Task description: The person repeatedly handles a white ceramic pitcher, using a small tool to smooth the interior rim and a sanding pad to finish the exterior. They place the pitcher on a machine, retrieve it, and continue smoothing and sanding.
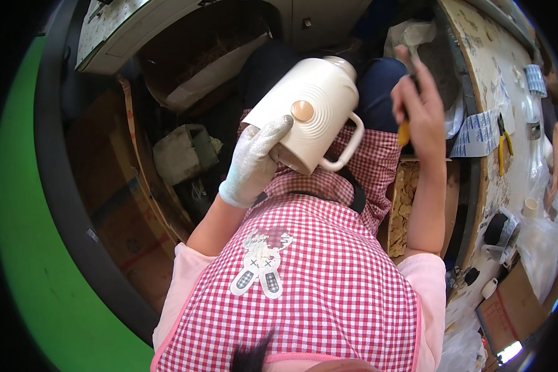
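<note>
A cream plastic jug (322, 93) with concentric rings around a round tan disc (302, 110), and a loop handle, lies tilted over my lap. My left hand (255, 155), in a grey-white glove, grips it near its bottom end, thumb on the side below the disc. To the right of the jug, my bare right hand (418, 108) is raised, its fingers curled round a tool with a yellow handle (403, 132); its working end is mostly hidden by my fingers, so I cannot tell its kind.
A worn bench (477, 43) at right bears yellow-handled pliers (503, 139), plastic bags (536, 239), tape rolls and a cardboard box. Beside my right thigh sits a bin of small tan pieces (403, 204). Another person's arm (557, 158) shows at far right. Cardboard (124, 248) stands at left.
</note>
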Available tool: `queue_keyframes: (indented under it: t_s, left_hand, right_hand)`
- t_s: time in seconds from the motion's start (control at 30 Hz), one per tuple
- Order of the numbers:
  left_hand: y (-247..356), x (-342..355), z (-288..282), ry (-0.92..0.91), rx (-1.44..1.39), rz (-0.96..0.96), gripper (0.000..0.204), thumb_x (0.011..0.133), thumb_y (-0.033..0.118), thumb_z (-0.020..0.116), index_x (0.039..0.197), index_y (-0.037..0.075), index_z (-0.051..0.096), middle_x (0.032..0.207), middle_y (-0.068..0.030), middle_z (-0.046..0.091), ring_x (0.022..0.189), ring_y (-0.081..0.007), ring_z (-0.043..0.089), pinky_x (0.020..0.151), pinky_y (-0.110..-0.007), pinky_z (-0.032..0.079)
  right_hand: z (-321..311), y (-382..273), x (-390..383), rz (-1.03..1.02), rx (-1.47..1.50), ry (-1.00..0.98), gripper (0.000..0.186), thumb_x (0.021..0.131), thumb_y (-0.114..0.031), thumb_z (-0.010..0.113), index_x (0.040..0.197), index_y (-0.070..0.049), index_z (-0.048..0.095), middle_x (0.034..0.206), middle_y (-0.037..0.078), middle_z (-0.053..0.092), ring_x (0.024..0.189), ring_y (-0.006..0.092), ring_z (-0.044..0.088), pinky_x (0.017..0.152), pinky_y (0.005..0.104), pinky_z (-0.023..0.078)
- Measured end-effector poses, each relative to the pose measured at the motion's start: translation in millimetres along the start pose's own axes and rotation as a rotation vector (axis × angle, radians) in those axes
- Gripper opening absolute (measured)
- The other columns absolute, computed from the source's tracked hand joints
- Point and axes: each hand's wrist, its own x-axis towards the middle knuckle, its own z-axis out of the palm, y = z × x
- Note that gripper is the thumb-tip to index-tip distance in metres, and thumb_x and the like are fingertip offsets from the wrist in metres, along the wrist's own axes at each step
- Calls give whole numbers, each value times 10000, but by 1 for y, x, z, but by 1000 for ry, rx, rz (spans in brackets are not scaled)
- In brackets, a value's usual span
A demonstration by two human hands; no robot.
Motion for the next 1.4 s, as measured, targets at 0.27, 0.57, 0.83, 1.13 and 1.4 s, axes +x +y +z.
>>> queue_keyframes:
  t_s: [0.27, 0.57, 0.83, 1.13, 1.4]
  left_hand:
    - [-17, 6, 11, 11, 74, -49, 518, 1032, 289, 627, 1421, -28, 501, 1232, -200, 682, 1044, -246, 741, 814, -355, 653]
    - [-12, 4, 17, 32, 139, -87, 552, 1015, 330, 664, 1439, 12, 510, 1267, -166, 664, 1144, -240, 688, 948, -370, 595]
    - [-19, 6, 25, 73, 178, -74, 479, 1033, 251, 646, 1416, -19, 543, 1290, -134, 665, 1143, -213, 670, 970, -330, 555]
    - [-40, 28, 34, 97, 524, 122, 369, 1052, 189, 596, 1296, -86, 622, 1165, -147, 709, 1019, -213, 698, 858, -301, 573]
    - [-48, 22, 17, 78, 570, 108, 373, 1040, 202, 629, 1274, -88, 620, 1143, -142, 716, 996, -185, 689, 819, -286, 549]
  right_hand:
    - [42, 0, -62, -182, -267, -347, 410, 1043, -119, 584, 1451, -160, 597, 1050, 207, 722, 875, 315, 731, 762, 367, 578]
    - [46, -5, -59, -214, -427, -335, 462, 1018, -96, 614, 1461, -225, 592, 884, 177, 714, 706, 280, 709, 649, 368, 570]
    - [48, -15, -65, -244, -769, -293, 506, 967, -45, 638, 1451, -185, 600, 827, 160, 695, 668, 283, 696, 611, 377, 569]
    - [74, -13, -65, -236, -1140, -193, 587, 852, -38, 639, 1432, -110, 585, 748, 120, 682, 630, 279, 702, 575, 385, 562]
    - [92, -11, -66, -235, -1120, -217, 326, 857, -108, 684, 1171, -21, 678, 735, 145, 733, 690, 302, 754, 564, 394, 599]
